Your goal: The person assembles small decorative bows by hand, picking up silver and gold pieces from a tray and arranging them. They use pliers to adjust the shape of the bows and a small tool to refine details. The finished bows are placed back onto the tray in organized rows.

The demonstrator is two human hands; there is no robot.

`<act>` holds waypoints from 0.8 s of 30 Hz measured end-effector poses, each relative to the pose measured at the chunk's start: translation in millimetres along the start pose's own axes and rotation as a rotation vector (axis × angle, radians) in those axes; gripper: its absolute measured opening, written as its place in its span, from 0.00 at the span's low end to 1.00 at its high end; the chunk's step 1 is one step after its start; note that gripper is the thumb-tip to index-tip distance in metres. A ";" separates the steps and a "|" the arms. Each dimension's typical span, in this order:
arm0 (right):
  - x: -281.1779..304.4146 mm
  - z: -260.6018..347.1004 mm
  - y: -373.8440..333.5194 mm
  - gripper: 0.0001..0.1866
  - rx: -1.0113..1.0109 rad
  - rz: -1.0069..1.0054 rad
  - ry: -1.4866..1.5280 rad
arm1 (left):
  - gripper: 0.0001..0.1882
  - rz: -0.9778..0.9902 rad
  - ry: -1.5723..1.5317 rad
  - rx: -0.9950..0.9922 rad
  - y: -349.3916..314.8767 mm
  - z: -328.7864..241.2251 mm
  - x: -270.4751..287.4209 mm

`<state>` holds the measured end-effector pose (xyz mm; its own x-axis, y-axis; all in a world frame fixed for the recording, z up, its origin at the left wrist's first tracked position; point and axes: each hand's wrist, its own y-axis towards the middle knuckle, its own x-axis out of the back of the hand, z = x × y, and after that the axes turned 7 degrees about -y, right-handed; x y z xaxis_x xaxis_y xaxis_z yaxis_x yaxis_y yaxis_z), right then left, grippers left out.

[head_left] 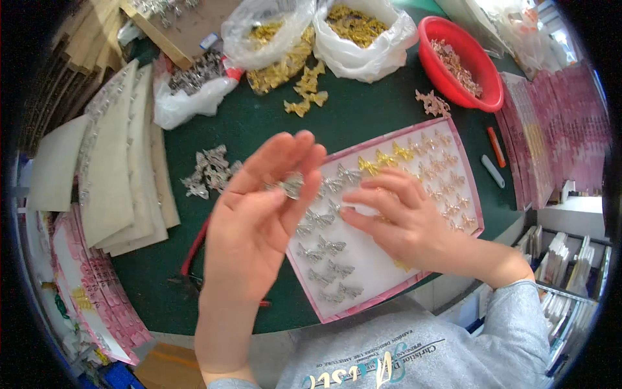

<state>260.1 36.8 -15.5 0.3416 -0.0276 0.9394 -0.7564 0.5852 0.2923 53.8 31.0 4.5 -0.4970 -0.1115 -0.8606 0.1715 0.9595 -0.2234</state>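
Observation:
My left hand [259, 207] is raised palm up over the left edge of a white board with a pink border [382, 285]. Its thumb presses a silver butterfly-shaped ornament [293, 185] against the fingers. Over the middle of the board is my right hand [402, 223], its fingers curved and apart, with nothing visible in them. Rows of silver ornaments [332, 245] lie on the board's left part, gold ones [387, 158] at its top middle, and rose-coloured ones [442, 159] on its right. My right palm hides some of the middle rows.
Loose silver ornaments [210, 170] lie left of my left hand. White bags of gold pieces [363, 29] and a red basin [453, 65] stand at the back. Cream cards [110, 168] and pink boards [557, 129] flank the table. Two pens [493, 171] lie right of the board.

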 end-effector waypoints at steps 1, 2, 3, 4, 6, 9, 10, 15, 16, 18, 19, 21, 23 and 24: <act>1.2 -0.3 0.4 0.18 0.022 0.004 -0.036 | 0.25 -0.001 0.019 0.030 0.2 2.4 -0.6; 4.8 -2.6 3.5 0.18 0.000 -0.002 0.022 | 0.25 0.005 0.017 0.050 -1.8 4.4 -1.7; 10.3 -4.3 8.9 0.19 -0.017 -0.015 0.076 | 0.25 0.011 0.038 0.051 -3.3 5.4 -2.4; 15.3 -6.1 14.1 0.20 -0.036 -0.024 0.134 | 0.25 0.011 0.056 0.054 -3.5 7.1 -2.8; 29.0 -5.1 33.4 0.18 -0.099 -0.130 0.226 | 0.26 0.030 0.085 0.057 -3.5 8.2 -6.5; 21.7 -6.6 50.7 0.13 -0.067 -0.198 0.331 | 0.27 0.047 0.089 0.086 -3.9 12.6 -9.5; 15.4 -7.8 53.8 0.11 -0.036 -0.209 0.356 | 0.27 0.054 0.085 0.100 -3.9 13.4 -8.7; 18.6 -15.9 50.0 0.07 -0.317 -0.123 0.787 | 0.27 0.024 0.247 0.017 -3.6 15.3 -6.4; 23.6 -15.8 49.4 0.07 -0.448 -0.045 0.989 | 0.27 0.010 0.436 -0.079 -5.2 17.3 -7.6; 26.4 -18.5 45.9 0.08 -0.574 0.033 1.253 | 0.26 0.010 0.680 -0.182 -7.9 18.4 -6.6; 24.1 -21.7 43.5 0.08 -0.568 0.028 1.316 | 0.25 0.024 0.737 -0.187 -8.7 17.3 -3.2; 23.7 -25.2 41.3 0.09 -0.562 0.036 1.395 | 0.22 0.012 0.778 -0.203 -8.0 18.3 -5.2; 25.0 -26.2 41.3 0.09 -0.562 0.061 1.423 | 0.20 -0.039 0.744 -0.225 -7.0 23.9 -12.4; 26.4 -25.5 41.7 0.09 -0.560 0.069 1.414 | 0.19 -0.031 0.753 -0.242 -7.1 24.4 -12.2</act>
<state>251.8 81.1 16.9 0.7983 0.5963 -0.0847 -0.6018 0.7840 -0.1522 79.4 19.2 5.4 -0.9553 -0.0166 -0.2953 0.0018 0.9981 -0.0621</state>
